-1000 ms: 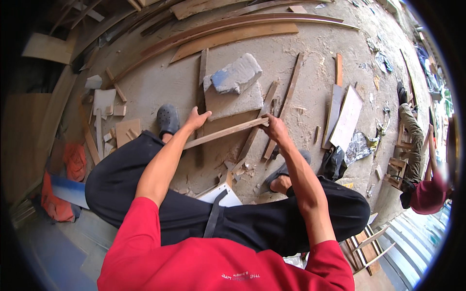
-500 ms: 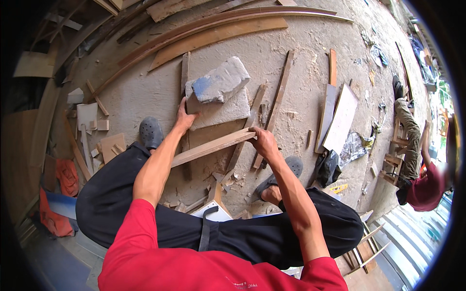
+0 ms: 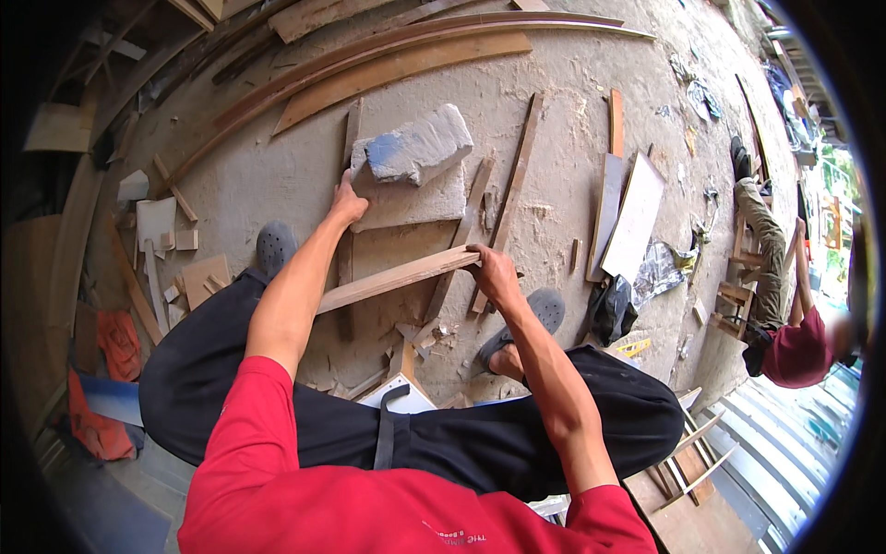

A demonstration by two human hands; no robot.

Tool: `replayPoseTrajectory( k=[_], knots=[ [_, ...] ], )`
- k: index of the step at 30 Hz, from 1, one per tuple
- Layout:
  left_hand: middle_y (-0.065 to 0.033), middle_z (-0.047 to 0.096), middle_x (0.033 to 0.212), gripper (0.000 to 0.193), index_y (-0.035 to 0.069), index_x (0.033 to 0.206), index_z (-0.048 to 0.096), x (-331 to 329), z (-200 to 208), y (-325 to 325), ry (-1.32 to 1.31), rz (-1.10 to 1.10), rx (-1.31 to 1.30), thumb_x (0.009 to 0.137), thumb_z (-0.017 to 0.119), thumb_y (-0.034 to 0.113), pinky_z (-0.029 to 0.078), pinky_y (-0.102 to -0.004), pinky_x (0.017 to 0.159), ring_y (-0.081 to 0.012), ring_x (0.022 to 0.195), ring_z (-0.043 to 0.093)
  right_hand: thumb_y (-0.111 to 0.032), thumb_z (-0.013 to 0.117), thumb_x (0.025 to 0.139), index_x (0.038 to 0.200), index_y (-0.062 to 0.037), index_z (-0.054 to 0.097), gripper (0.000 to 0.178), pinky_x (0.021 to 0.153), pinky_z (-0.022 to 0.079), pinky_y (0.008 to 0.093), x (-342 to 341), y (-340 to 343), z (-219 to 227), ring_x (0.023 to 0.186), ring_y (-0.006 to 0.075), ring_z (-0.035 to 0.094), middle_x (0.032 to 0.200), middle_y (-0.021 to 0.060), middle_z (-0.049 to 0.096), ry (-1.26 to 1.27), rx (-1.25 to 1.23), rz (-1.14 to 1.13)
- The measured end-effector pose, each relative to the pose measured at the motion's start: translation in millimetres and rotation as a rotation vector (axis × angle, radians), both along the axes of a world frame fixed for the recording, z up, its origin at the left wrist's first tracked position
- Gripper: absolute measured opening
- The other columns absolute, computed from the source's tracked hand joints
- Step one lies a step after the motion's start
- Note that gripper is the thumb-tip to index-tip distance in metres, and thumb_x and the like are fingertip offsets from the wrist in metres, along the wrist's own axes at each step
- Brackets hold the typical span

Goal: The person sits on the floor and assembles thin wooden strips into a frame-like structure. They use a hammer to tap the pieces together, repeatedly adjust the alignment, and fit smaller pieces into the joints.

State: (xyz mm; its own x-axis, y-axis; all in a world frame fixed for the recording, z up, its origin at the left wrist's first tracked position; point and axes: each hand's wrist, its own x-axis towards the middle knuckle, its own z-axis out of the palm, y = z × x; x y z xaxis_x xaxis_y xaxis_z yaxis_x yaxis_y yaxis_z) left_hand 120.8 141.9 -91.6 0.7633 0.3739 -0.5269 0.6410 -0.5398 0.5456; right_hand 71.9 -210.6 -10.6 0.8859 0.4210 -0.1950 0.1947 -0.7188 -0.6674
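wooden slat in right hand

Open floor is left to the left of the left hand. Ahead, passage is blocked by the grey stone block on its flat slab; rightward, by leaning strips and boards.

Dusty concrete floor carries wood offcuts and curved planks.
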Motion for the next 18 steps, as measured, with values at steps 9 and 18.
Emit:
replayPoseTrajectory(
  k=[9,18],
  knots=[
    [-0.0251,0.035,0.147,0.096,0.008,0.152,0.020,-3,15,-11,0.100,0.019,0.014,0.071,0.071,0.015,0.035,-0.0390,0.111,-0.0372,0.136,0.037,-0.024,0.070,0.083,0.102,-0.0109,0.067,0.024,0.072,0.052,0.0468,-4,-3,-2,0.085,0.0380,0.066,0.088,0.0188,0.068,0.036,-0.017,-0.051],
    [-0.0250,0.040,0.145,0.091,-0.002,0.145,0.030,-62,42,-53,-0.016,-0.031,0.153,0.077,0.073,0.040,0.035,-0.0401,0.110,-0.0361,0.134,0.040,-0.037,0.071,0.083,0.102,-0.0129,0.068,0.032,0.072,0.052,0.0489,-1,-5,-3,0.085,0.0393,0.066,0.086,0.0191,0.068,0.050,-0.140,-0.006]
  ],
)
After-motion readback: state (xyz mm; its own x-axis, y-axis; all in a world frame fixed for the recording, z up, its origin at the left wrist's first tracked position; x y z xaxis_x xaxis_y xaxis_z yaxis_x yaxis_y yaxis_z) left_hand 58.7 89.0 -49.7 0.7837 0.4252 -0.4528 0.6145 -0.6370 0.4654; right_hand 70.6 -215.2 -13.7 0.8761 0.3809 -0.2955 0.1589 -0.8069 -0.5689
